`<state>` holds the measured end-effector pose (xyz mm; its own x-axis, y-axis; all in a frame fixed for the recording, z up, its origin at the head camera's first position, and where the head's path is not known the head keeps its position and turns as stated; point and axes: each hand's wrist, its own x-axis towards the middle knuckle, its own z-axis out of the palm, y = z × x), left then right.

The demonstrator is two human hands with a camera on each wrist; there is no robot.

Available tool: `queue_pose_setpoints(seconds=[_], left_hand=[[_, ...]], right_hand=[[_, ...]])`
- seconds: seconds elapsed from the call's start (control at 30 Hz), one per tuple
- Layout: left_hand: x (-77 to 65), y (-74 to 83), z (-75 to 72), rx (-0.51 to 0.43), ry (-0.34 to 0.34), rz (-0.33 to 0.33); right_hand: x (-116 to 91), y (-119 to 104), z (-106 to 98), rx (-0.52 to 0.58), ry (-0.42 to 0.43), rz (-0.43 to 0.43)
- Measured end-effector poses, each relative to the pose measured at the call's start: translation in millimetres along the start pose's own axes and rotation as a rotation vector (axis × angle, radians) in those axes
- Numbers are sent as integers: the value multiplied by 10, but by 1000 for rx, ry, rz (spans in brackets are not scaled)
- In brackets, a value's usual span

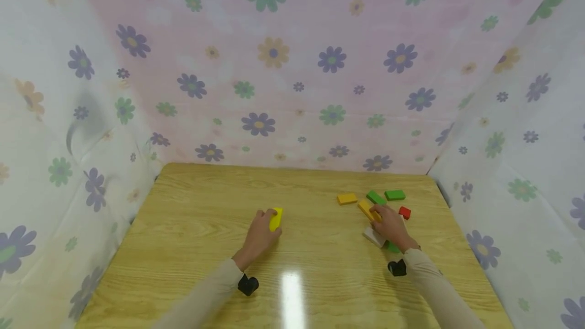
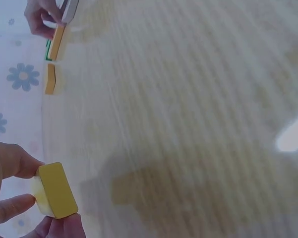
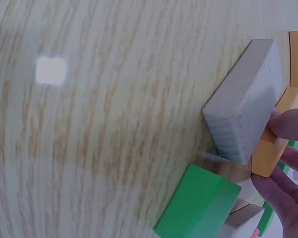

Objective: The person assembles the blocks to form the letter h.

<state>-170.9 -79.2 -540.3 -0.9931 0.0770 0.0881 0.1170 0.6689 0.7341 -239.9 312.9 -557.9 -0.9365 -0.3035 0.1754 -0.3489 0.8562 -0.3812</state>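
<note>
My left hand (image 1: 261, 233) grips a yellow block (image 1: 275, 220) between thumb and fingers, over the middle of the table. In the left wrist view the yellow block (image 2: 59, 191) shows a broad face and a side. On the right, my right hand (image 1: 392, 226) holds an orange block (image 3: 263, 157), its thumb on one side and fingers on the other. Close by lie a plain wooden block (image 3: 245, 101) and a green block (image 3: 198, 206). The hand partly covers this cluster in the head view.
Beyond the right hand lie another orange block (image 1: 347, 199), two green blocks, one (image 1: 395, 195) at the far right, and a red block (image 1: 404, 212). Flower-patterned cloth (image 1: 297, 90) walls the back and sides of the wooden table (image 1: 196, 192).
</note>
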Motion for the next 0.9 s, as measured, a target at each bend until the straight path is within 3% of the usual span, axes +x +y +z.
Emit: queue_pose_setpoints(seconds=[0.53, 0.9], left_hand=[[-552, 58, 144, -35, -66, -9], [-869, 59, 248, 30, -62, 3]], right_hand=[[38, 15, -49, -11, -73, -42], [78, -45, -76, -8, -161, -67]])
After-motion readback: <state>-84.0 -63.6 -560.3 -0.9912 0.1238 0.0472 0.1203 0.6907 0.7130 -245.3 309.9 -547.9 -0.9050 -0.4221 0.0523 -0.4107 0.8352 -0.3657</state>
